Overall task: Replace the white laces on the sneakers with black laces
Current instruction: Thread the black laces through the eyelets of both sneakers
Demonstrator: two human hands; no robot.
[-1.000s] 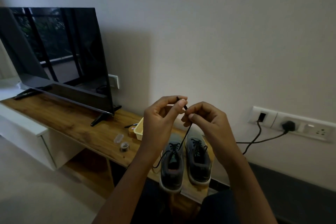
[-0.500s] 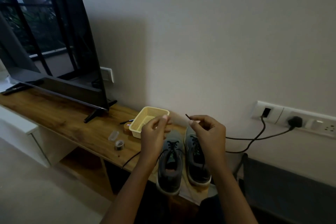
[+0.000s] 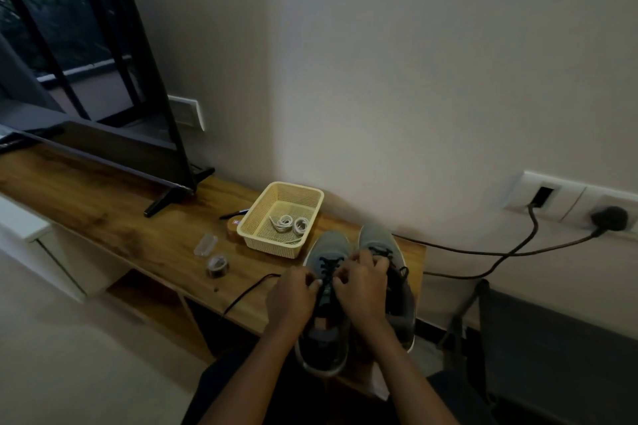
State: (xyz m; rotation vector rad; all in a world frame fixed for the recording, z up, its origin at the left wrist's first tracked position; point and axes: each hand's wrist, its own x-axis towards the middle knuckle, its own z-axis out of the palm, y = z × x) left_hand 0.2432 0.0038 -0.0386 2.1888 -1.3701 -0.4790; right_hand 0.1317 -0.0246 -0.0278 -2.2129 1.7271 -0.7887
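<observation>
Two grey sneakers stand side by side on the wooden shelf (image 3: 103, 210), toes to the wall. The left sneaker (image 3: 326, 331) carries a black lace (image 3: 328, 266) threaded through its eyelets. My left hand (image 3: 293, 300) and my right hand (image 3: 362, 286) sit over its tongue, fingers curled and pinching the lace. One loose end of the black lace (image 3: 248, 293) trails left across the wood and over the shelf's front edge. The right sneaker (image 3: 390, 272) is partly hidden behind my right hand. Coiled white laces (image 3: 288, 222) lie in a cream basket (image 3: 276, 241).
A TV (image 3: 86, 79) stands on the shelf at the left. A small tape roll (image 3: 218, 265) and a clear plastic piece (image 3: 205, 244) lie in front of the basket. Black cables (image 3: 500, 252) run from wall sockets (image 3: 566, 200) at the right.
My hands came down from chest height, where they held the lace tips in the air, onto the left sneaker's eyelets. The view tilted down and nearer to the shelf.
</observation>
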